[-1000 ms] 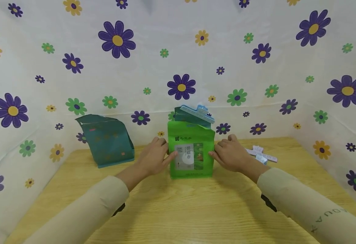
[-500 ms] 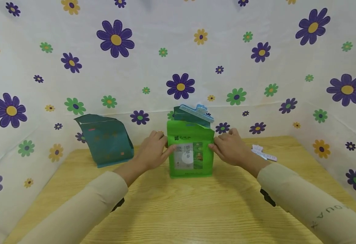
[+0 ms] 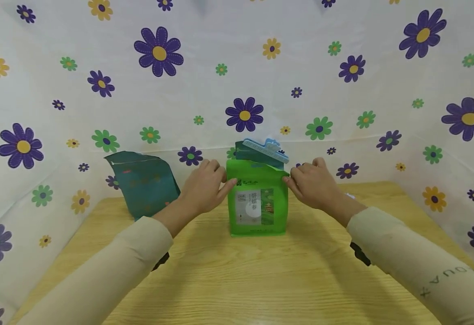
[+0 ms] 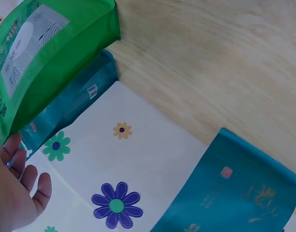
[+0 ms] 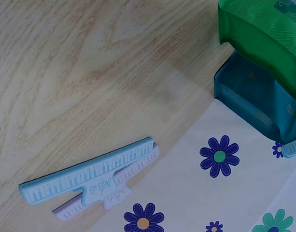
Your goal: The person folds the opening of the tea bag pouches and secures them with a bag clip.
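A bright green tea bag (image 3: 253,180) with a grey-and-green label stands upright at mid-table. My left hand (image 3: 203,188) pinches its left edge near the top, thumb on the front and other fingers behind. On the opposite edge, my right hand (image 3: 315,186) pinches just below the top corner. The green bag's top slopes down to the right. Directly behind it stands a teal bag (image 4: 85,96), with a light-blue sealing clip (image 3: 266,150) slanting across its top. Only a sliver of my right hand shows at the border of the right wrist view.
Another teal bag (image 3: 141,180) stands to the left, its top unclipped, partly behind my left forearm. Beyond my right wrist, a light-blue clip (image 5: 90,175) lies overlapping a lilac clip (image 5: 69,209) on the wooden table (image 3: 237,280). Flower-printed cloth (image 3: 196,90) walls in the back and sides.
Both hands have slid up the green bag's sides toward its top corners, while the bag stays in place. My right forearm now hides most of the loose clips in the head view.
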Demonstrator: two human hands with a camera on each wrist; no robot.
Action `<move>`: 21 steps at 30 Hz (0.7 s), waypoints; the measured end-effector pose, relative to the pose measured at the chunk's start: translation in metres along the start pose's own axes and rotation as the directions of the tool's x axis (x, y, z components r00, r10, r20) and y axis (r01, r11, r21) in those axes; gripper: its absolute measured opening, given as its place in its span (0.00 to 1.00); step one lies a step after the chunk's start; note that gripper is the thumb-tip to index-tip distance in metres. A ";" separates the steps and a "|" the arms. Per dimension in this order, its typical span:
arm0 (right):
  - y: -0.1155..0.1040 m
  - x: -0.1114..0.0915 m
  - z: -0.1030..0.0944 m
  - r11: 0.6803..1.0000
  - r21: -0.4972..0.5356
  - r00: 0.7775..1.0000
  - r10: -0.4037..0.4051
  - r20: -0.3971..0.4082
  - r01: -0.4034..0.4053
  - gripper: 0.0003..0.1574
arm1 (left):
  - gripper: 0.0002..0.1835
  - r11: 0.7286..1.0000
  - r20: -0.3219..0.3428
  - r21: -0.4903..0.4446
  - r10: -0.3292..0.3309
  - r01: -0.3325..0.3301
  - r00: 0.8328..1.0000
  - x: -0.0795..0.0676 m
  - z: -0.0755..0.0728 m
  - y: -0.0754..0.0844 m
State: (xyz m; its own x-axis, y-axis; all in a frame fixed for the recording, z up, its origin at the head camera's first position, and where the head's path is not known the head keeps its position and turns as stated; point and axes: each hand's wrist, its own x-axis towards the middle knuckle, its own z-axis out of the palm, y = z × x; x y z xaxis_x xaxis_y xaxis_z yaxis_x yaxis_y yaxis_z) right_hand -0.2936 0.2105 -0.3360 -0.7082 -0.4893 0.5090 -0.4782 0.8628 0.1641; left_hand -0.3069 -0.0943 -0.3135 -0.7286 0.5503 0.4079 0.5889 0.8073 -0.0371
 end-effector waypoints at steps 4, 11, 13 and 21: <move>0.000 0.002 -0.005 1.000 -0.025 1.000 -0.012 0.007 0.012 0.21 | 0.25 0.995 -0.031 0.095 -0.030 0.033 0.999 0.008 -0.006 0.003; -0.001 0.004 -0.007 0.998 -0.048 1.000 -0.029 -0.010 0.028 0.20 | 0.31 0.990 -0.050 0.104 -0.091 0.096 0.995 0.027 -0.018 0.016; -0.001 0.004 -0.008 0.997 -0.062 0.999 -0.038 -0.013 0.037 0.19 | 0.30 0.993 -0.026 0.081 -0.082 0.084 0.996 0.034 -0.022 0.022; 0.001 0.006 -0.009 0.986 -0.112 0.989 -0.130 -0.065 0.122 0.17 | 0.29 0.997 0.111 0.070 -0.042 0.034 0.993 0.056 -0.032 0.050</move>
State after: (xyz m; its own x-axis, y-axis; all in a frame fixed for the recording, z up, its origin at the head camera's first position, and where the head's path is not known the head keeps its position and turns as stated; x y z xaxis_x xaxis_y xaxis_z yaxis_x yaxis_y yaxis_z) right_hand -0.2937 0.2097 -0.3252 -0.6048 -0.5876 0.5375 -0.4997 0.8056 0.3184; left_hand -0.3075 -0.0298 -0.2636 -0.7871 0.5362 0.3050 0.5377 0.8386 -0.0868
